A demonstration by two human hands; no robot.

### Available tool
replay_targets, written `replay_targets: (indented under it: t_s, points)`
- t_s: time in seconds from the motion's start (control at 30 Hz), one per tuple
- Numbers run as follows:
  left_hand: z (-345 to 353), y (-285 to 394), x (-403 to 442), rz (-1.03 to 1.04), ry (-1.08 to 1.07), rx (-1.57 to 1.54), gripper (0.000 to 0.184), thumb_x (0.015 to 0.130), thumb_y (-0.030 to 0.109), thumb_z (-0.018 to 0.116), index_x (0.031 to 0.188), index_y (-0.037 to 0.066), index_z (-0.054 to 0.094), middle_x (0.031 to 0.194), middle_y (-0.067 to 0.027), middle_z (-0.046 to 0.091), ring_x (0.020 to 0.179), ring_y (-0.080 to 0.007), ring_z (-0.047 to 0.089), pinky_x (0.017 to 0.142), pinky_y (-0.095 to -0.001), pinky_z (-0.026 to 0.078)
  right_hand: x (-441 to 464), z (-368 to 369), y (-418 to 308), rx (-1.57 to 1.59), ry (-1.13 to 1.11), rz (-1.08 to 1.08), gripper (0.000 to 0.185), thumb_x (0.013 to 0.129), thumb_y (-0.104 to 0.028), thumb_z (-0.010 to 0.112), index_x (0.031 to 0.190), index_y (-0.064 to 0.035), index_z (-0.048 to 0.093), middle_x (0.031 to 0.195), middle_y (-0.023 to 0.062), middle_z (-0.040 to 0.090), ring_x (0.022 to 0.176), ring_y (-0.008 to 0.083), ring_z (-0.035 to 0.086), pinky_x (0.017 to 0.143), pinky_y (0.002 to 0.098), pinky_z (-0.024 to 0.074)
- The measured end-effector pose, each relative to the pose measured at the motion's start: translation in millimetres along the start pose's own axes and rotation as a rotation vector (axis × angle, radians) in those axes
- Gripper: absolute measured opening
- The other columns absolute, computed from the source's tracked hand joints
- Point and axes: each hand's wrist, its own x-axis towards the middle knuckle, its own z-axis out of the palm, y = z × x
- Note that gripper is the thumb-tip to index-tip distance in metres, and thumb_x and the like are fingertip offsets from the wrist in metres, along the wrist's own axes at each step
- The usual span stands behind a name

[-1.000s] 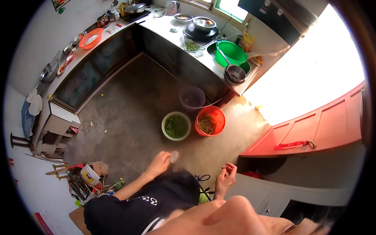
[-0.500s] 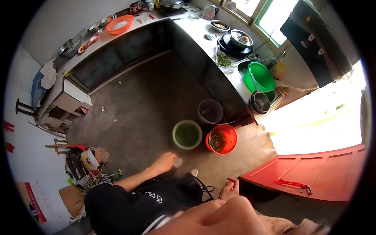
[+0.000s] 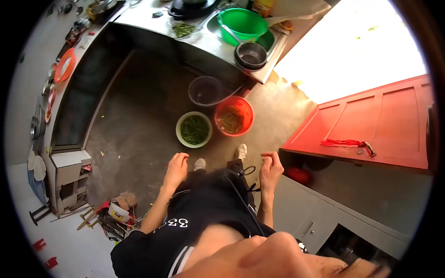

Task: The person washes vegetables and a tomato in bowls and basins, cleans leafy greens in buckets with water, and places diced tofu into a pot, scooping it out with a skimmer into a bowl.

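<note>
My left hand [image 3: 176, 169] hangs above my lap with its fingers loosely bent and nothing visible in it. My right hand [image 3: 271, 171] is raised on the other side, fingers partly stretched and apart, also without a held thing. On the floor ahead, nearest my left hand, stands a pale round tub [image 3: 179, 139] with long green vegetables [image 3: 194, 129] in it. To its right a red bucket [image 3: 251, 116] contains yellowish-green stalks [image 3: 230, 122]. Behind both is a dark translucent bucket [image 3: 204, 90]. Neither hand touches any of these containers.
A green basin [image 3: 243, 23] sits in the sink with a dark saucepan [image 3: 251, 55] at its edge. Bagged greens [image 3: 183, 30] lie on the counter. A red door [image 3: 366, 121] stands open at right. Clutter [image 3: 119, 212] lies on the floor at left.
My view has swung right and down. Both hands have moved up and apart, and my right hand's fingers show more. Both feet are now visible near the tub and bucket.
</note>
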Motion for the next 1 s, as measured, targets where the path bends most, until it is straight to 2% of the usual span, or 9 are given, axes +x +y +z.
replay_targets:
  t_s: [0.13, 0.37, 0.47, 0.63, 0.73, 0.83, 0.9, 0.97, 1.0]
  points:
    - [56, 45, 31, -0.033, -0.019, 0.0, 0.013, 0.09, 0.001, 0.055, 0.101, -0.001, 0.061, 0.096, -0.0197, 0.062, 0.091, -0.0406, 0.061, 0.078, -0.0442, 0.05, 70, -44, 24, 0.025, 0.064, -0.125, 0.018, 0.088, -0.003, 0.049, 0.086, 0.0011, 0.066, 0.061, 0.0087, 0.052, 0.055, 0.0124, 0.047, 0.052, 0.0311, 0.0374]
    - [165, 143, 57, -0.022, -0.085, -0.067, 0.015, 0.091, -0.001, 0.054, 0.105, -0.001, 0.062, 0.096, -0.0179, 0.063, 0.089, -0.0348, 0.064, 0.078, -0.0386, 0.051, 185, -132, 83, -0.047, 0.173, -0.05, 0.023, 0.086, -0.004, 0.043, 0.082, -0.0013, 0.066, 0.062, 0.0054, 0.059, 0.053, 0.0083, 0.047, 0.049, 0.0259, 0.0359]
    - [176, 172, 61, -0.055, -0.063, -0.087, 0.014, 0.089, -0.002, 0.055, 0.103, -0.002, 0.061, 0.096, -0.0191, 0.062, 0.092, -0.0371, 0.062, 0.081, -0.0424, 0.05, 218, -144, 83, -0.042, 0.128, -0.044, 0.024, 0.086, -0.003, 0.043, 0.081, -0.0016, 0.066, 0.057, 0.0031, 0.051, 0.05, 0.0069, 0.041, 0.047, 0.0261, 0.0323]
    - [174, 173, 71, -0.121, 0.015, 0.027, 0.017, 0.09, -0.003, 0.056, 0.106, 0.0, 0.062, 0.097, -0.016, 0.063, 0.086, -0.0292, 0.066, 0.074, -0.0346, 0.053, 249, -130, 77, -0.011, 0.039, -0.065, 0.024, 0.086, -0.001, 0.043, 0.079, -0.0016, 0.066, 0.055, -0.0004, 0.042, 0.049, 0.0061, 0.034, 0.046, 0.0275, 0.0286]
    - [174, 161, 90, -0.043, 0.013, 0.082, 0.02, 0.088, -0.004, 0.058, 0.107, 0.0, 0.063, 0.097, -0.0137, 0.063, 0.082, -0.0253, 0.066, 0.072, -0.0331, 0.053, 243, -123, 67, 0.003, 0.02, 0.003, 0.022, 0.086, -0.001, 0.044, 0.079, -0.0013, 0.065, 0.056, 0.0018, 0.043, 0.05, 0.0076, 0.036, 0.047, 0.0284, 0.0302]
    - [174, 153, 105, -0.103, -0.031, 0.059, 0.022, 0.086, -0.006, 0.059, 0.107, 0.0, 0.063, 0.097, -0.013, 0.064, 0.081, -0.0233, 0.065, 0.072, -0.0321, 0.054, 241, -119, 71, -0.051, 0.066, -0.092, 0.021, 0.087, -0.001, 0.045, 0.079, -0.0007, 0.064, 0.056, 0.0076, 0.046, 0.05, 0.0116, 0.039, 0.048, 0.0307, 0.0328]
    - [173, 157, 118, -0.141, -0.074, 0.008, 0.025, 0.085, -0.007, 0.058, 0.109, 0.0, 0.063, 0.103, -0.0135, 0.065, 0.09, -0.0235, 0.067, 0.076, -0.0314, 0.055, 245, -127, 76, -0.091, 0.013, -0.031, 0.018, 0.086, -0.001, 0.047, 0.081, 0.0001, 0.064, 0.062, 0.0167, 0.052, 0.052, 0.0186, 0.047, 0.051, 0.0335, 0.0378]
    - [178, 164, 136, -0.079, -0.076, 0.0, 0.028, 0.082, -0.006, 0.059, 0.109, -0.001, 0.061, 0.107, -0.0184, 0.062, 0.101, -0.036, 0.062, 0.088, -0.0398, 0.05, 262, -139, 83, -0.112, 0.047, -0.021, 0.018, 0.087, -0.002, 0.047, 0.081, 0.0003, 0.064, 0.064, 0.0158, 0.054, 0.053, 0.0187, 0.048, 0.052, 0.0339, 0.0392]
    - [181, 176, 150, -0.049, -0.091, 0.02, 0.028, 0.082, -0.005, 0.06, 0.11, -0.001, 0.061, 0.108, -0.019, 0.062, 0.103, -0.0373, 0.061, 0.091, -0.0405, 0.049, 276, -146, 86, -0.11, 0.086, -0.028, 0.018, 0.087, -0.002, 0.047, 0.08, 0.0004, 0.064, 0.065, 0.0153, 0.055, 0.053, 0.0188, 0.049, 0.052, 0.0339, 0.0399]
